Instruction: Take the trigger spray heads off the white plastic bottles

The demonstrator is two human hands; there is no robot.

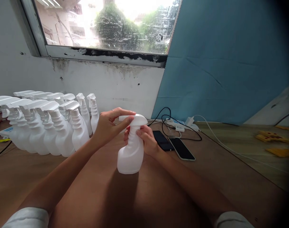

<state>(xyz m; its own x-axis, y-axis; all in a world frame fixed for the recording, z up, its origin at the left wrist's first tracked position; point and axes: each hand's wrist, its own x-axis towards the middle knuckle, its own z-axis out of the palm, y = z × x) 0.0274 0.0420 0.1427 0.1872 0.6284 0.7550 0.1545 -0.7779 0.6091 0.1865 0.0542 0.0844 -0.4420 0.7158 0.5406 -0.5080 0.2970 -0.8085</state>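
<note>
Well, my left hand is closed on the spray head of a white bottle, fingers laid along the top of the nozzle and thumb pressed to its near side. My right hand is wrapped around the neck just below, thumb in front and fingers curled behind. The nozzle points to my left. The bottle is in front of me, over the middle of the table, base down, with a shadow running from it toward me; whether the table bears its weight I can't tell. Light sleeves end partway up my forearms.

Off to my left, well apart from this one, more bottles stand close together in rows, all white with spray heads on. Most of their nozzles point left, and two at the far right end are turned differently.

Near my right hand lie two phones, dark screens up, just beside each other. Behind them are a black cable and a white power strip. Farther right are some yellow pieces. Ahead rise a stained white wall, a window and a blue sheet.
</note>
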